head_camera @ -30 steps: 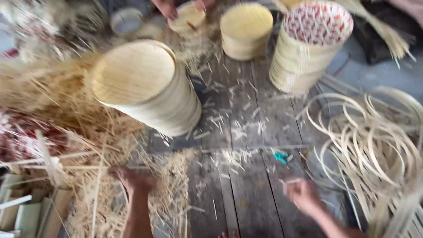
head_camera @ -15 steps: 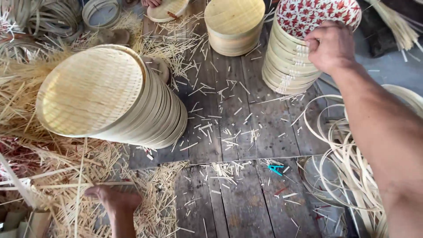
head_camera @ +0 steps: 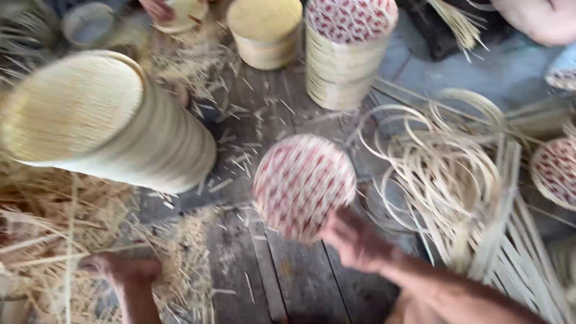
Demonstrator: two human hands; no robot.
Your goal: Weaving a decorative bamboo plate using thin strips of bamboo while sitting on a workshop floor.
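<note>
**A:** Wooden planks (head_camera: 288,282) run under everything in the head view, dark and littered with pale bamboo shavings. What am I looking at in the middle?

**B:** From my seat, a round woven tray with a red-and-cream pattern (head_camera: 304,185), blurred, lifted clear of the boards with its patterned face tilted up to the camera. The right hand (head_camera: 354,240) has it by the near lower rim, fingers closed on the edge, which would explain why the disc stands free and angled rather than flat.

**A:** And the arm?

**B:** Forearm comes in from the lower right, wrist bent inward toward the tray. The left hand (head_camera: 123,269) is low at the left, palm down in the loose straw (head_camera: 54,228). I judge it is propping the body; I cannot tell how far it is open or whether it grips anything.

**A:** Around them?

**B:** A tall stack of plain woven trays (head_camera: 114,120) lies tipped on its side at the left, base facing us. At the top stands an upright stack with a patterned tray on top (head_camera: 348,48), and beside it a shorter plain stack (head_camera: 266,30). Coiled bamboo strips (head_camera: 444,162) loop at the right, near another patterned tray (head_camera: 555,171) at the edge. Someone else's hand (head_camera: 157,8) works at the top edge, well apart.
</note>
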